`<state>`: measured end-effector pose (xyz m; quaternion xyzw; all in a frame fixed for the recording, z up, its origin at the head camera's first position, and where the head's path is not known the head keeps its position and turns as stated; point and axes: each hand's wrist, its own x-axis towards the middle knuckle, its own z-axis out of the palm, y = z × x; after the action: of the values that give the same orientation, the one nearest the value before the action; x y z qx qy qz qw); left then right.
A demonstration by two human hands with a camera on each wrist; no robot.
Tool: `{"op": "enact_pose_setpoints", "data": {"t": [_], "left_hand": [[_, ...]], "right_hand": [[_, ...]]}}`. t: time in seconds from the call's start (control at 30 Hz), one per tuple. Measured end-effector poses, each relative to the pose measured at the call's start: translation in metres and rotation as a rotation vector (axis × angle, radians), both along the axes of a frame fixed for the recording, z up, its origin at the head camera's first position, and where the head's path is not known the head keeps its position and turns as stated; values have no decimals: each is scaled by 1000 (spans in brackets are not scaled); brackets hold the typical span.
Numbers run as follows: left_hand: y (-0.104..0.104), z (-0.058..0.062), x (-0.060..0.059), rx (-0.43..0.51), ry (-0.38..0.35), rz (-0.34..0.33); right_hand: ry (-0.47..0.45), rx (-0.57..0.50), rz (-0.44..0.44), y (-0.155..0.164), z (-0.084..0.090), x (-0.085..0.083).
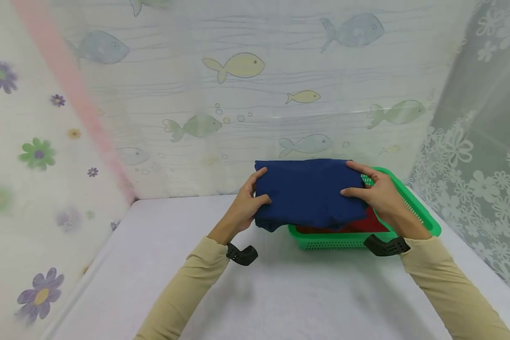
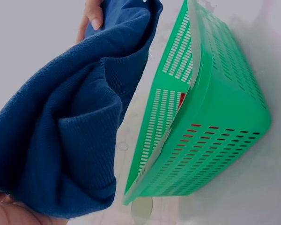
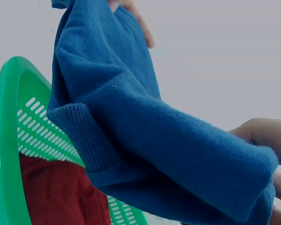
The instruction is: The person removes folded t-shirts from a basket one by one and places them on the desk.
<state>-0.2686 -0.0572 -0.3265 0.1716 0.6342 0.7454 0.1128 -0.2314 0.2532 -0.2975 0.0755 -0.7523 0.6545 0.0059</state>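
Observation:
A folded navy-blue garment (image 1: 308, 191) is held up in the air between both hands. My left hand (image 1: 248, 200) grips its left edge, thumb in front; my right hand (image 1: 376, 191) grips the right edge likewise. Ribbed cuff-like bands show among its folds in the left wrist view on the garment (image 2: 84, 126) and in the right wrist view on the garment (image 3: 112, 108). Behind and below it stands a green plastic basket (image 1: 335, 244), partly hidden by the garment and my right hand. Red cloth (image 1: 371, 223) lies inside the basket.
A white-covered table (image 1: 174, 236) spreads beneath the hands. Curtains printed with fish (image 1: 242, 65) hang behind it, a flower-printed curtain (image 1: 38, 154) hangs at left, and a lacy white-patterned sheet (image 1: 484, 189) borders the right side. Each wrist wears a black strap (image 1: 242, 255).

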Motion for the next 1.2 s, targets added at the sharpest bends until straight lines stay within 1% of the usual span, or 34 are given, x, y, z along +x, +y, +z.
{"op": "enact_pose_setpoints", "data": {"t": [0.23, 0.83, 1.07, 1.2], "left_hand": [[-10, 2, 2, 11, 14, 6], [-39, 3, 2, -10, 55, 41], [-53, 0, 3, -8, 72, 65], [-59, -2, 3, -1, 85, 72]], "right_hand": [[-5, 16, -9, -10, 0, 1], [9, -32, 12, -37, 0, -2], [12, -26, 16, -51, -4, -4], [36, -8, 10, -57, -7, -6]]}}
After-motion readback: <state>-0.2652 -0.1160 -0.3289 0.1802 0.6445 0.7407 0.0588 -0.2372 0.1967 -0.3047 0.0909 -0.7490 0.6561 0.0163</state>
